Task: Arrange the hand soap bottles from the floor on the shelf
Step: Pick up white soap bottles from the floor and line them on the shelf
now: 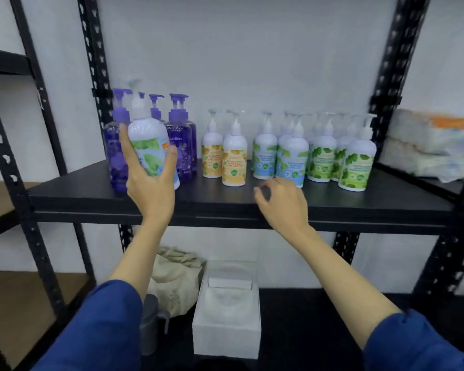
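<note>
Left hand grips a blue-label soap bottle round its lower body, upright, held above the near-left part of the shelf, in front of the purple bottles. Right hand holds nothing, fingers loosely curled, hovering over the shelf's front edge just near the blue-label group.

Likely step: set this bottle w/ its matching blue ones, mid-right. Best to carry it right along the bare near strip, keep it vertical, lower flat in front of or beside the group, label facing out.

In the way: orange-label pair between hand & target; pump heads stand tall, easy to clip. Green-label bottles crowd the right side, so little room there. Wrapped packs far right; white box & cloth bundle on the level below.
</note>
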